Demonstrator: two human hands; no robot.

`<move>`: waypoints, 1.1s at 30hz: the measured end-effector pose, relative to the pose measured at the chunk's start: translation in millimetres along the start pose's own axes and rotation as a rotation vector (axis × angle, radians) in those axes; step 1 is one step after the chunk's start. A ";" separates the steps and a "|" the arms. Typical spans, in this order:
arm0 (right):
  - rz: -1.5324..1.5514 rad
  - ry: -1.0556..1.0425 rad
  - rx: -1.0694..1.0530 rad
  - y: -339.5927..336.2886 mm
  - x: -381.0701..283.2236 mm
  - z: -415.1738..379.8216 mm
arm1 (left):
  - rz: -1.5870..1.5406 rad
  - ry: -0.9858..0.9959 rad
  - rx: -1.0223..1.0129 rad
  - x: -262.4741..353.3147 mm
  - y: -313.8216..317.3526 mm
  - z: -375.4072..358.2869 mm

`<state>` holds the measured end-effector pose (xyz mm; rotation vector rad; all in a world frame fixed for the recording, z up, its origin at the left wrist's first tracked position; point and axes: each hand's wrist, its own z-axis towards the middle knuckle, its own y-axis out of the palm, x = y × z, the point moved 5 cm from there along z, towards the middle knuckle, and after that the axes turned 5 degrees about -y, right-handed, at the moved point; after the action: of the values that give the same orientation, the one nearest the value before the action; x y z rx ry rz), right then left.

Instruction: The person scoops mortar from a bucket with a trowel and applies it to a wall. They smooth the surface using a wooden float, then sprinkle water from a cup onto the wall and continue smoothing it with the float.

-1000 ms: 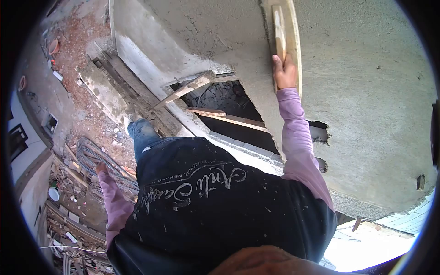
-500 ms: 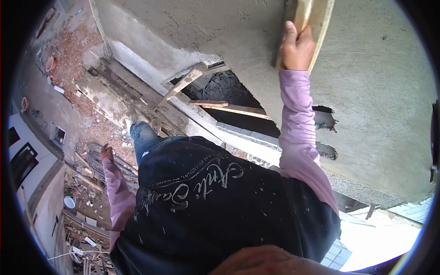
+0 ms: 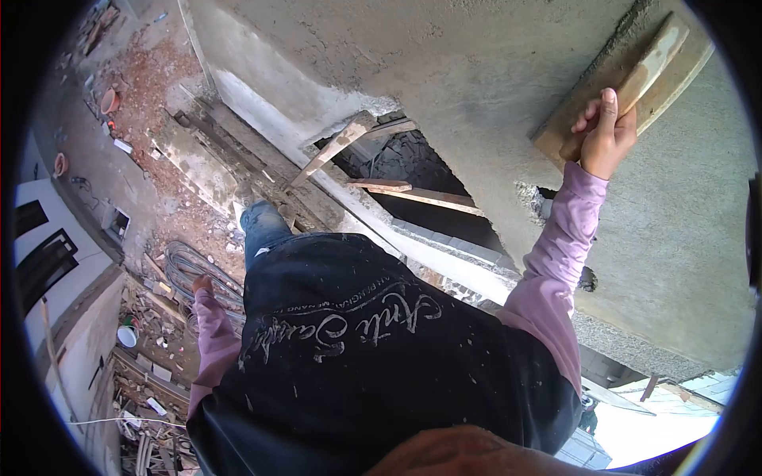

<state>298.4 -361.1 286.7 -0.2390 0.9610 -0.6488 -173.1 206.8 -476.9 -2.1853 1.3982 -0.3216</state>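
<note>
My right hand (image 3: 607, 139) is closed round the handle of a long wooden plastering float (image 3: 643, 75). The float lies tilted against the grey plastered wall (image 3: 492, 71), its upper end leaning right. Wet mortar clings along its left edge. Below the hand, holes in the wall are partly hidden by my sleeve. My left hand (image 3: 202, 284) hangs low at my side, above a coil of grey hose (image 3: 184, 266). It looks open and nothing shows in it, though its fingers are small in view.
A ragged opening (image 3: 413, 163) in the wall has timber pieces (image 3: 341, 147) across it. Planks (image 3: 218, 151) lie beside the wall base, near my leg. Rubble (image 3: 151, 103) and an orange bucket (image 3: 109, 101) are at upper left; a white bucket (image 3: 127, 335) stands among debris at lower left.
My right hand has moved the float right and turned it from nearly upright to slanting. My left hand has shifted slightly right and down in view. The camera view has shifted a little.
</note>
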 end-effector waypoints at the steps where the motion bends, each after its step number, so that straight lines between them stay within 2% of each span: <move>1: -0.003 -0.012 -0.020 16.5 1.2 -0.2 | 0.073 0.014 -0.057 0.2 9.7 6.3; 2: -0.072 -0.007 -0.059 35.1 11.3 -3.6 | -0.169 -0.030 0.010 0.8 8.0 17.5; 3: -0.107 -0.016 -0.115 57.6 28.6 -10.6 | -0.313 0.028 0.102 5.9 1.3 21.9; 4: -0.284 -0.144 -0.141 79.0 61.2 -18.3 | -0.454 0.088 0.195 8.6 -11.9 30.9; 5: -0.456 -0.220 -0.192 104.9 68.0 -33.3 | -0.933 -0.166 0.113 10.5 -21.4 29.7; 6: -0.482 -0.253 -0.221 129.9 81.0 -49.6 | -0.750 -0.057 0.263 22.4 -56.2 22.6; 7: -0.522 -0.249 -0.280 152.4 109.6 -66.3 | -1.071 -0.021 0.268 24.8 -59.0 33.0; 8: -0.589 -0.223 -0.334 172.8 129.4 -85.7 | -1.042 0.066 0.352 31.0 -80.8 27.3; 10: -0.703 -0.122 -0.444 205.1 169.3 -123.6 | -1.113 0.107 0.371 47.5 -123.0 -6.7; 13: -0.760 -0.066 -0.595 233.0 233.5 -178.5 | -1.073 0.135 0.495 42.3 -139.5 -39.8; 16: -0.759 -0.065 -0.681 216.3 264.1 -195.2 | -1.047 0.059 0.473 7.6 -97.9 -58.2; 18: -0.671 -0.093 -0.580 183.2 236.2 -167.0 | -0.990 -0.033 0.435 -20.9 -61.1 -73.0; 20: -0.529 -0.177 -0.436 154.6 175.4 -112.4 | -0.900 -0.153 0.374 -50.5 -3.9 -63.2; 22: -0.342 -0.083 -0.334 149.2 141.5 -58.9 | -0.804 -0.284 0.298 -73.1 49.2 -45.5; 23: -0.274 -0.020 -0.309 156.9 111.2 -39.3 | -0.707 -0.175 0.300 -65.9 49.3 -38.2; 25: -0.370 -0.132 -0.302 189.3 93.6 -21.1 | -0.518 0.043 0.328 -35.8 13.5 -50.2; 26: -0.450 -0.197 -0.315 212.2 89.7 -24.1 | -0.803 -0.184 0.240 -40.0 27.4 -48.5; 27: -0.529 -0.261 -0.327 236.7 88.0 -28.3 | -0.875 -0.195 0.202 -27.0 7.2 -56.0; 29: -0.721 -0.243 -0.454 289.4 132.1 -62.1 | -1.016 -0.227 0.128 6.0 -48.9 -81.8; 32: -0.757 -0.086 -0.701 348.6 211.0 -129.2 | -1.287 0.058 0.390 -0.2 -37.6 -64.2; 33: -0.784 -0.060 -0.753 360.3 234.2 -153.2 | -1.294 0.019 0.402 -3.6 -34.9 -79.8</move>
<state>413.1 -206.4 -126.9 -1.3414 1.0134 -0.9531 -184.5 197.9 -391.0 -2.3848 -0.2695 -0.9443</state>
